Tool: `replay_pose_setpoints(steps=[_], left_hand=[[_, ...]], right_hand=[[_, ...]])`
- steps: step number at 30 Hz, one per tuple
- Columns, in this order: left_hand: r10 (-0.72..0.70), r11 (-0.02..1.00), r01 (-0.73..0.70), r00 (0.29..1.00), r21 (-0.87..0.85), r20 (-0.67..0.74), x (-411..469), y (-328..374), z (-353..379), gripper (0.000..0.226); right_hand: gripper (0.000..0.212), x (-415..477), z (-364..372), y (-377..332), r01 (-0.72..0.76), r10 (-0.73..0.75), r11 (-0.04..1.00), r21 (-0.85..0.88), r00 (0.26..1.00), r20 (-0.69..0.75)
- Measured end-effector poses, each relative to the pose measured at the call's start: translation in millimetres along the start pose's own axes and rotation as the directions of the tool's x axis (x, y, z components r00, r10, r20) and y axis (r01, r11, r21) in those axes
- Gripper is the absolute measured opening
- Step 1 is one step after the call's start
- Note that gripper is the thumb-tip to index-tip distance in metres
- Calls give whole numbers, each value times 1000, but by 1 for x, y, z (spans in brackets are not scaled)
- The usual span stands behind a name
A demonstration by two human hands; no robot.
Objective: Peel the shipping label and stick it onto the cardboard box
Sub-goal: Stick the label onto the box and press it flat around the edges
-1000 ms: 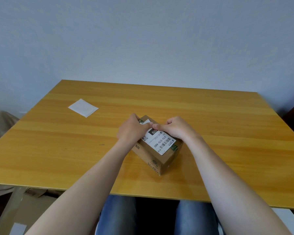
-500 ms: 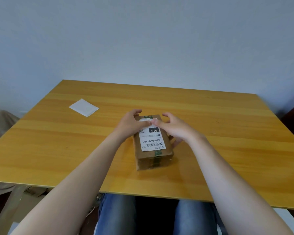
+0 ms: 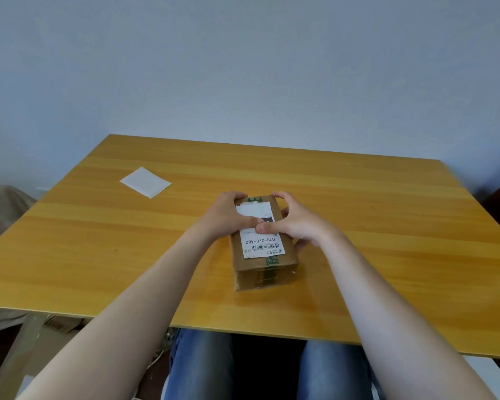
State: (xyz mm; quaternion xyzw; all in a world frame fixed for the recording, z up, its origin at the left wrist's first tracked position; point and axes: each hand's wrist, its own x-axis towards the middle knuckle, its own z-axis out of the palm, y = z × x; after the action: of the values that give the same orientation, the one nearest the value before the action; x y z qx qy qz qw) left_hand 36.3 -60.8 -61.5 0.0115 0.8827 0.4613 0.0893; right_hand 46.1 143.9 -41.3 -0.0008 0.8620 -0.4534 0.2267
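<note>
As the cardboard box (image 3: 264, 269) sits on the wall-side wooden table (image 3: 98, 255), both hands (image 3: 223, 217) clasp it.

Bright, even, diffuse light; faint soft shadow beside box (image 3: 264, 272) at centre, dark under table (image 3: 387, 255) at bottom, mild wide-angle bowing at edges, focus sharp.
</note>
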Motion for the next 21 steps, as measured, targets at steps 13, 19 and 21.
replay_pose_setpoints(steps=[13, 19, 21], left_hand=[[-117, 993, 115, 984, -23, -137, 3, 12, 11, 68], [-156, 987, 161, 977, 20, -145, 10, 13, 12, 63], [-158, 983, 170, 974, 63, -163, 11, 15, 13, 60]], right_hand=[[75, 12, 0, 6, 35, -32, 998, 53, 998, -63], [65, 18, -2, 6, 50, -45, 997, 58, 995, -88], [62, 20, -2, 7, 55, -48, 997, 63, 993, -109]])
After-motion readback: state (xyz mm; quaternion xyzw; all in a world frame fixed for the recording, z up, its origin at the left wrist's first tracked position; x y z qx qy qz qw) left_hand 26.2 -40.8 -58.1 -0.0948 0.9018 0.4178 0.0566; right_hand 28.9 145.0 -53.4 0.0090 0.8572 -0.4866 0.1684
